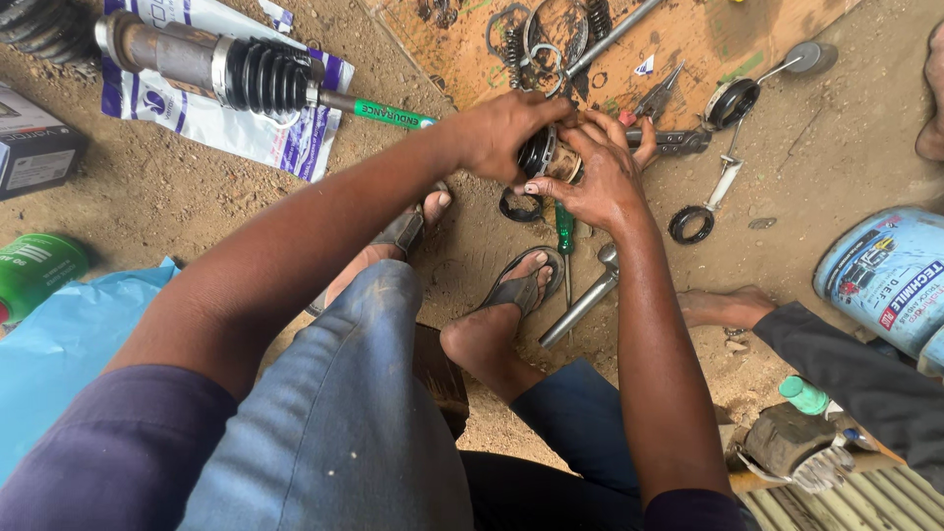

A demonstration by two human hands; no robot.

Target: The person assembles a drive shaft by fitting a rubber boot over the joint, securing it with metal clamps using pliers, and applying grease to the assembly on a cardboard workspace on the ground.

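My left hand (506, 133) and my right hand (600, 177) meet over a round metal joint part (544, 157), both gripping it above the dirt ground. A black ring (518, 206) lies just below the hands. A green-handled screwdriver (564, 228) and a metal shaft (582, 300) lie by my right foot. A drive axle with a black ribbed boot (261, 77) rests on a white and purple plastic bag (211, 118) at the upper left.
A greasy wooden board (708, 39) holds rings, springs and pliers (657, 98). A black seal ring (690, 224) and a metal lever lie to the right. Another person's foot (723, 307), a blue drum (885, 280), a green can (34, 270) and blue plastic (59, 344) surround me.
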